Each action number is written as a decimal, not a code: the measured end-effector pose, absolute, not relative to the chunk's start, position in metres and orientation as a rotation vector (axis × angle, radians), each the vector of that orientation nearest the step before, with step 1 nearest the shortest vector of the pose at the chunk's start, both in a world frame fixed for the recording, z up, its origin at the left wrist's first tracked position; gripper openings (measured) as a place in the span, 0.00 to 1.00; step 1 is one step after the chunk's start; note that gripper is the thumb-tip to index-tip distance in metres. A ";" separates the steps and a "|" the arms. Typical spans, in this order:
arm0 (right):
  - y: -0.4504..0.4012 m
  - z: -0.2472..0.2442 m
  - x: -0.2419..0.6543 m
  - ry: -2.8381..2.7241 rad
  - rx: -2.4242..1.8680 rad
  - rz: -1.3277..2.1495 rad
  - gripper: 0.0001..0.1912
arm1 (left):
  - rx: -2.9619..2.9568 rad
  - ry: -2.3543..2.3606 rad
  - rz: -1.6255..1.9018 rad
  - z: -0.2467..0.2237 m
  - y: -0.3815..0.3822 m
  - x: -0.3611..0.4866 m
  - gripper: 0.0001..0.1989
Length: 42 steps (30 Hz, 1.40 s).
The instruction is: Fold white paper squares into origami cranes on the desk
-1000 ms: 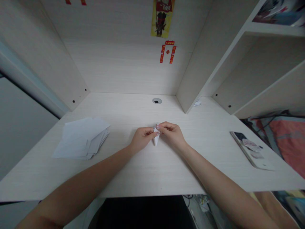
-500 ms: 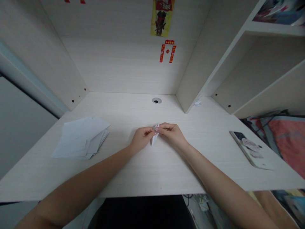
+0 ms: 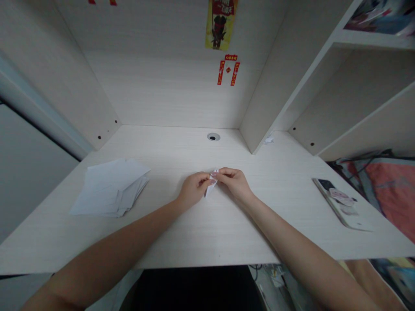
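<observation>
A small folded piece of white paper (image 3: 210, 188) is pinched between my two hands, just above the middle of the desk. My left hand (image 3: 193, 188) grips its left side with thumb and fingers closed. From the other side, my right hand (image 3: 235, 182) pinches the upper part, its thumb close to the left thumb. The fingers cover the top of the folded paper, and its pointed lower end sticks out below them. The exact fold cannot be made out.
A stack of white paper sheets (image 3: 103, 185) lies on the desk (image 3: 201, 233) to the left. On the right rests a phone (image 3: 340, 203) with stickers. A round cable hole (image 3: 213, 137) is at the back, near an upright panel (image 3: 269, 86). Red cloth (image 3: 394, 185) lies beyond the right edge.
The folded paper has tilted slightly, and the thumbs have shifted a little on it. Both arms stay in nearly the same place.
</observation>
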State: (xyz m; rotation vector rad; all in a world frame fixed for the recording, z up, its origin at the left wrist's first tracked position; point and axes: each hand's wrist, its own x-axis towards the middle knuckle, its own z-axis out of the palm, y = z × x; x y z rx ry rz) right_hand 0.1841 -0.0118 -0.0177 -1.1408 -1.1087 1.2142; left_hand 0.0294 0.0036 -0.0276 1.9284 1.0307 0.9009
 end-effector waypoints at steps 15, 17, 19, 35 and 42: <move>-0.014 -0.014 0.181 -1.076 -1.186 1.155 0.13 | 1.822 0.954 0.896 -0.022 0.001 0.031 0.17; -0.015 -0.014 0.181 -1.070 -1.189 1.154 0.14 | 1.813 0.954 0.892 -0.022 0.001 0.031 0.17; -0.014 -0.015 0.181 -1.046 -1.177 1.178 0.14 | 1.801 0.947 0.887 -0.022 0.001 0.031 0.17; -0.015 -0.013 0.182 -1.063 -1.147 1.120 0.16 | 1.757 0.874 0.806 -0.022 0.002 0.032 0.19; -0.014 -0.010 0.183 -1.143 -1.189 0.998 0.16 | 1.682 0.869 0.800 -0.018 0.000 0.033 0.17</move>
